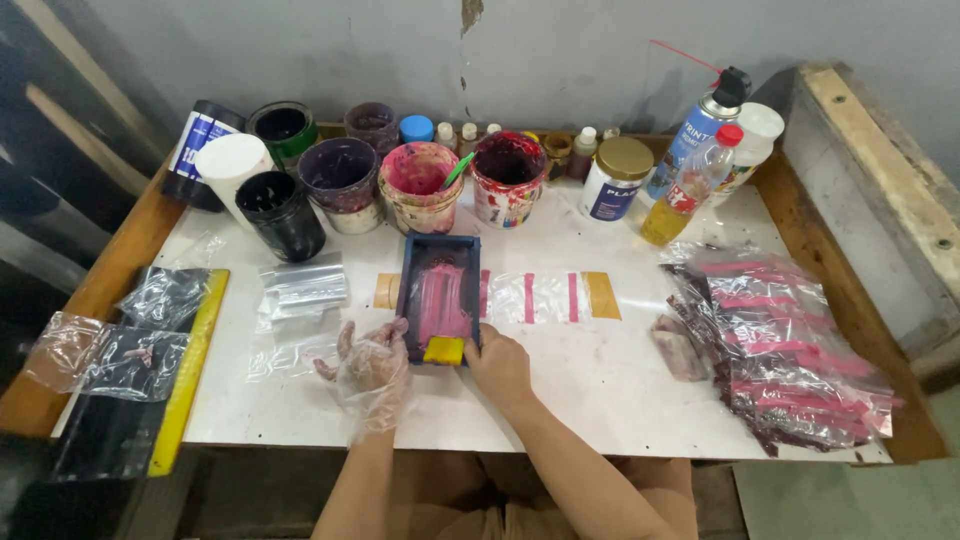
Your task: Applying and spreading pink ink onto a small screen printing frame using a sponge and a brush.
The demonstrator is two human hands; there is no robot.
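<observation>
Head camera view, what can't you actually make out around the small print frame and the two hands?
- Right hand: its fingers are hidden behind the yellow squeegee.
- Clear bag under the dark frame: the covered part is hidden by the frame and pink ink.
- Left hand: the loose plastic glove blurs its outline.
- Pile of printed bags: the designs overlap and are too small to tell.

Two hands work at the bench [600, 390]: the left hand [372, 368] in a clear glove, the right hand [500, 365] bare. One dark printing frame [438, 295] and one yellow squeegee [444, 350]. Six open ink tubs [415, 185], one spray can [700, 125], one yellow ruler [190, 365], one stack of printed bags [780, 350].
</observation>
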